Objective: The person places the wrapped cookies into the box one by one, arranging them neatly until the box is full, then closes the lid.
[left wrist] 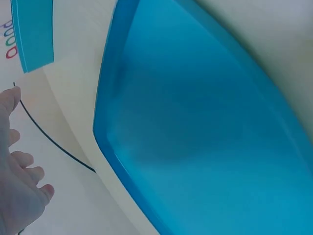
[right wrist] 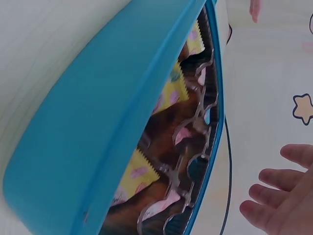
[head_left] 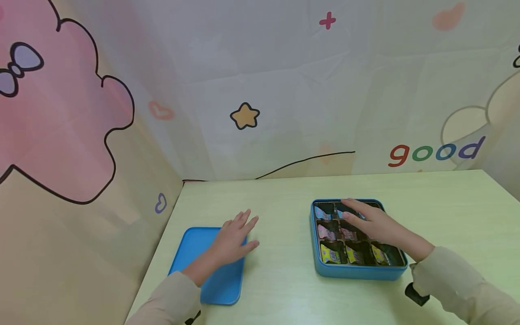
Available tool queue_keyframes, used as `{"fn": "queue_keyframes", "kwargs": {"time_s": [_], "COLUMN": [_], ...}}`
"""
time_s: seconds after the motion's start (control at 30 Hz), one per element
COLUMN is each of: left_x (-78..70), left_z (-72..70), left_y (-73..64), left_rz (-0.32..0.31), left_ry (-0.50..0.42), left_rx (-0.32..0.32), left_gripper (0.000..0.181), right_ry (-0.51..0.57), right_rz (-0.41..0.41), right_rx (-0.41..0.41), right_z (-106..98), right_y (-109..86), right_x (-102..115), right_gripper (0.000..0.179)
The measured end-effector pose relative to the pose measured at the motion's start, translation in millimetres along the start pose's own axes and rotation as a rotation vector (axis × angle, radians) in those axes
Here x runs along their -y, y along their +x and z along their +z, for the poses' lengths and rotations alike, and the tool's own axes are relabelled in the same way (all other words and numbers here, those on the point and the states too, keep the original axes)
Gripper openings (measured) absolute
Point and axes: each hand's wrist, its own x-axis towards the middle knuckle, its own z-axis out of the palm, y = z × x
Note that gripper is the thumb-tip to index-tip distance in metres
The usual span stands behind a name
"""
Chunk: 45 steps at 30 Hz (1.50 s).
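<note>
On the left lies a shallow blue lid (head_left: 223, 289), its raised rim also visible in the left wrist view. My left hand (head_left: 231, 241) is over its right part, fingers spread and holding nothing. To the right stands a blue tin (head_left: 357, 272) with a dark compartment insert. Yellow wrapped sweets (head_left: 330, 256) fill the front row, with pink sweets (head_left: 326, 232) in the middle and blue sweets (head_left: 322, 213) at the back. My right hand (head_left: 375, 223) hovers over the tin's back right part, fingers extended, hiding some compartments. In the right wrist view its fingers are straight and hold nothing.
Both things rest on a pale table (head_left: 280, 289). A printed cloth (head_left: 292, 113) hangs along the table's back and left edges. Dark straps or devices show at both cuffs, such as the black piece (head_left: 416, 294) at the right sleeve.
</note>
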Motion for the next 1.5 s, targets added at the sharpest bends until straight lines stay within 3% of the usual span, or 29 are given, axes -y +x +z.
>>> {"fn": "queue_keyframes", "kwargs": {"time_s": [0.4,0.77,1.17,1.5], "left_x": [22.0,40.2,67.2,88.8], "left_z": [-6.7,-17.7,-17.4,-14.4], "left_y": [-14.7,-29.4,-43.7,-57.8], "left_rz": [-0.11,-0.202,-0.285,-0.337], "left_ry": [-0.089,-0.216,-0.23,-0.274], "left_rx": [-0.024,-0.05,-0.08,-0.106], "left_gripper": [0.063,0.061,0.059,0.054], "right_ry": [0.088,0.143,0.234,0.296], "right_rz": [0.009,-0.061,-0.134,-0.113], "right_rx": [0.062,0.069,0.091,0.142], "right_z": [8.6,17.4,27.4,39.6], "right_y": [3.0,7.8,14.5,18.4], "right_x": [12.8,15.8,20.8,29.5], "right_gripper": [0.053,0.052,0.048,0.047]}}
